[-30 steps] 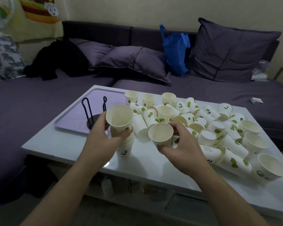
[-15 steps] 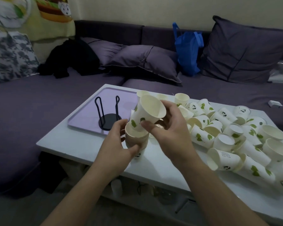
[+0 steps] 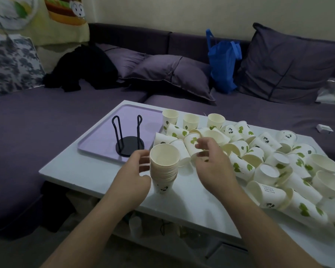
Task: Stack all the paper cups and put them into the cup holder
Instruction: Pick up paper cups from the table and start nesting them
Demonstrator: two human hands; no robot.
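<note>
A stack of nested paper cups (image 3: 163, 167) stands upright on the white table (image 3: 85, 171), near its front edge. My left hand (image 3: 132, 176) curls around the stack's left side, fingers and thumb touching it. My right hand (image 3: 211, 163) hovers just right of the stack with fingers apart and nothing in it, its fingertips over a lying cup (image 3: 191, 145). Several loose white cups with green leaf prints (image 3: 259, 157) lie and stand across the table's right half. The black wire cup holder (image 3: 129, 145) stands without cups on a purple tray (image 3: 97, 144), behind and left of the stack.
A purple sofa with cushions (image 3: 172, 74), a black garment (image 3: 81, 70) and a blue bag (image 3: 222, 62) wraps around the table's far and left sides. A small white box (image 3: 324, 129) lies on the sofa seat at right. A lower shelf holds a bottle (image 3: 135, 225).
My right hand set its cup onto the stack, let go and drew back to the right over the loose cups. My left hand stayed on the stack.
</note>
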